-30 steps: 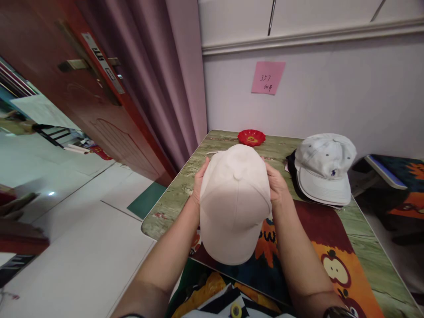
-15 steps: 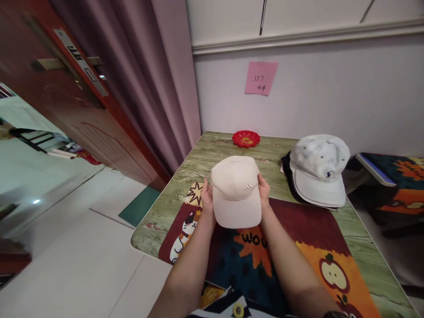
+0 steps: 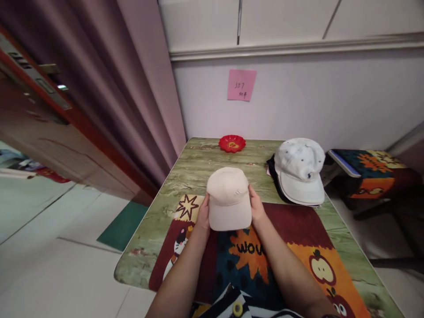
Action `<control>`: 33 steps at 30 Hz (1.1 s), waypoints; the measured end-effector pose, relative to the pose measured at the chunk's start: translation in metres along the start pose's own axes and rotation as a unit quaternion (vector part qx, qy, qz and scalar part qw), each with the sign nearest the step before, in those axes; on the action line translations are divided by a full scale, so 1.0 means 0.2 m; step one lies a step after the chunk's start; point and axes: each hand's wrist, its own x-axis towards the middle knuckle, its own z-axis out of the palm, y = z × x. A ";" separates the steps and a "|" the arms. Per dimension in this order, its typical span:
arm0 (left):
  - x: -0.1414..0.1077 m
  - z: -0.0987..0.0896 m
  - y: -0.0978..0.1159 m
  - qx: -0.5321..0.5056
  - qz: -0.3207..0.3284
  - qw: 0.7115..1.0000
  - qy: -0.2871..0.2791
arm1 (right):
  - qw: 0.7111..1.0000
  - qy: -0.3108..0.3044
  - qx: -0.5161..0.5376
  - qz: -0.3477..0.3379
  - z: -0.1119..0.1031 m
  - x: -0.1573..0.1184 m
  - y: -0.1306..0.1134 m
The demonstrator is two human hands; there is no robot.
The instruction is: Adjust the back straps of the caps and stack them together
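A cream cap (image 3: pixel 229 196) with a small logo is held between my two hands, its brim towards me, over the colourful mat (image 3: pixel 298 223). My left hand (image 3: pixel 204 213) grips the cap's left side, and my right hand (image 3: pixel 256 206) grips its right side. The fingertips are partly hidden behind the cap. On the right of the table, a white cap (image 3: pixel 300 170) with a small dark emblem lies on top of darker headwear that shows only at its edges.
A red scalloped dish (image 3: pixel 232 144) sits near the back edge of the green wood-patterned table (image 3: pixel 142 247). A pink note (image 3: pixel 241 85) is on the wall. To the left are a purple curtain and a door; at the right, another mat-covered surface (image 3: pixel 372 165).
The view has turned to the right, so the table and caps appear further left. The cream cap stays in both my hands and now sits slightly lower, with its crown looking shorter.
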 end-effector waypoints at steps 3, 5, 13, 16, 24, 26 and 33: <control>0.01 0.00 0.00 0.000 -0.001 1.000 0.000 | 0.999 0.020 -0.026 0.001 -0.03 -0.16 0.13; 0.03 0.01 -0.01 0.008 0.012 1.000 0.008 | 0.997 0.051 -0.033 -0.042 -0.03 -0.27 0.18; 0.04 0.02 -0.02 0.049 0.065 0.996 -0.039 | 0.933 0.051 -0.121 -0.334 0.11 -0.54 -0.47; 0.03 0.02 -0.01 0.051 0.055 0.997 -0.033 | 0.890 0.087 -0.092 -0.437 0.07 -0.57 -0.80; 0.03 0.03 -0.01 0.061 0.056 0.996 -0.014 | 0.860 0.306 -0.036 -0.407 -0.41 -0.48 -0.96; 0.03 0.03 -0.01 0.060 0.053 0.997 -0.007 | 0.867 0.298 -0.043 -0.398 -0.47 -0.49 -0.94; 0.03 0.04 0.00 0.061 0.049 0.997 -0.006 | 0.865 0.255 -0.016 -0.433 -0.45 -0.49 -1.15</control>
